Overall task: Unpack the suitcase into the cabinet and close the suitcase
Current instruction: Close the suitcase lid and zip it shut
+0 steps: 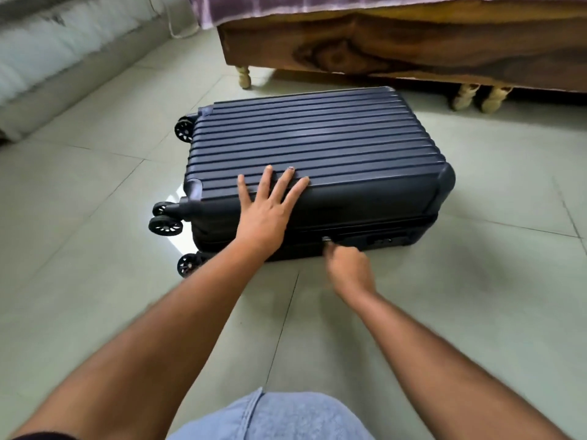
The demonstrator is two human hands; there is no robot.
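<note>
A dark blue ribbed hard-shell suitcase lies flat on the tiled floor with its lid down and its black wheels pointing left. My left hand rests flat on the near edge of the lid, fingers spread. My right hand is at the suitcase's near side, its fingers pinched on the small metal zipper pull along the seam. A combination lock sits on the same side, to the right of the pull. The cabinet is not in view.
A wooden bed frame on turned legs, draped with a purple cloth, stands just behind the suitcase. A pale wall base runs along the left. My knee in light blue denim is at the bottom edge. Grey floor tiles surround the suitcase.
</note>
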